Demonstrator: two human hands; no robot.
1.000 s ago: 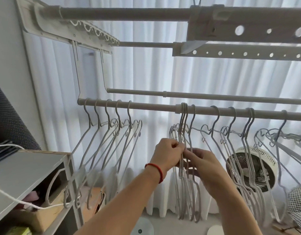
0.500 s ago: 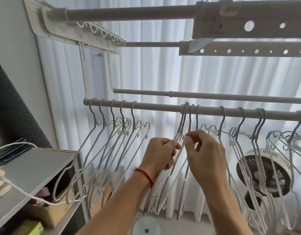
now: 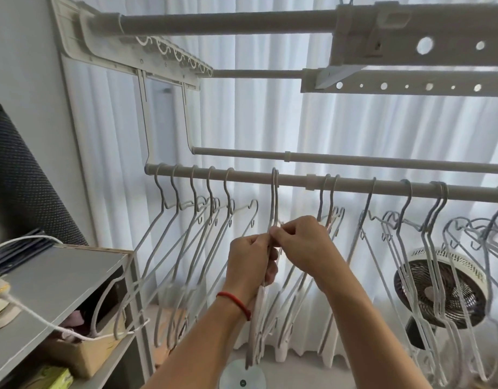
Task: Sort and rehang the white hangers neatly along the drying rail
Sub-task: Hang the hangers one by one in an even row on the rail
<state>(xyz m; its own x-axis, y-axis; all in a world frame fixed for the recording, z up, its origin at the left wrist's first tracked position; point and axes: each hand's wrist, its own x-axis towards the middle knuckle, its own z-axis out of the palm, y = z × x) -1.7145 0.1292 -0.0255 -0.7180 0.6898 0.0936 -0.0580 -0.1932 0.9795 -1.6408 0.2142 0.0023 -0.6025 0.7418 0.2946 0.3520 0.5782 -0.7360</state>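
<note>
Just below the drying rail [image 3: 298,179], the left hand [image 3: 253,262] grips two stacked white hangers [image 3: 274,203] hooked on it while the right hand [image 3: 301,242] pinches their necks. Separating them looks underway; spacing them apart likely follows.

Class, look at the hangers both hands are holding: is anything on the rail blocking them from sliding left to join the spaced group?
Nothing visible does. The held hangers hook the drying rail, with bare rail between them and the spaced group. Left hand and right hand already grip them.
</note>
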